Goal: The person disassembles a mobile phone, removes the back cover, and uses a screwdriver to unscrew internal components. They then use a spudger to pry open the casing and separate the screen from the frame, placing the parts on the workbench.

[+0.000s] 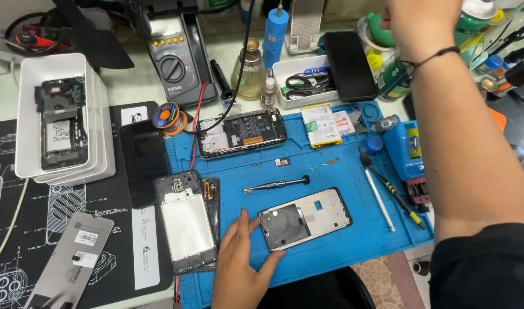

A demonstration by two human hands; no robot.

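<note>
The left hand lies flat on the blue work mat, its fingers loosely spread: the thumb points up beside the left edge of a silver phone frame, the index fingertip touches the frame's near left corner, and another finger rests just below its lower edge, so the hand steadies the frame rather than pinching it. The frame lies tilted in the lower middle of the mat, inner side up. Just left of the hand sits a dark phone body with a pale plate inside. Above the frame lies a small screwdriver, and farther up an opened phone with its board showing. The right hand is raised far at the upper right, reaching among the bottles at the back of the bench; its fingers are cut off by the top edge, so I cannot tell whether they are closed or spread.
</note>
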